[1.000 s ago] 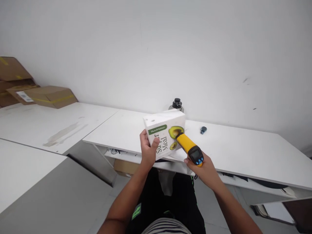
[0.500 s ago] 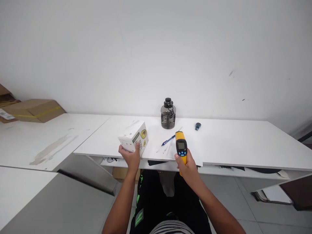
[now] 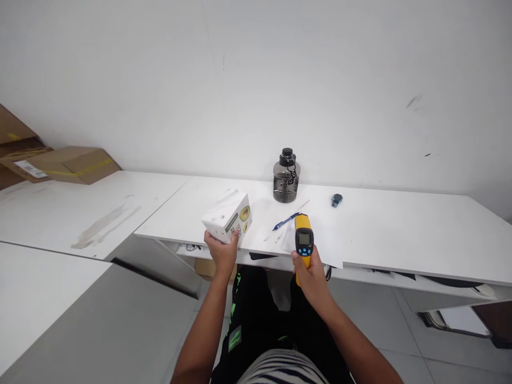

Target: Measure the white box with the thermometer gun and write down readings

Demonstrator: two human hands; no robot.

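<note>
- While the left hand [image 3: 222,250] grips it from the near side, fingers wrapped on its near corner, the white food box [image 3: 228,216] with an avocado picture sits on the front edge of the white desk [image 3: 392,229], tilted with one corner toward the person.
- What the box holds cannot be told, since its flaps look shut.
- Just right of it, the right hand [image 3: 310,272] is closed round the handle of a yellow infrared thermometer [image 3: 303,241], whose small screen faces the camera above the desk's front edge.
- Under the thermometer's head lies a sheet of paper [image 3: 328,250], with a blue pen [image 3: 285,221] just beside it on the desk.
- Behind them, near the wall, stands a smoky grey water jug [image 3: 286,177] with a black cap; its contents cannot be made out.
- A small blue object [image 3: 336,200] lies to the jug's right.
- Well apart, on the far left table, rest closed cardboard boxes [image 3: 72,164].
</note>
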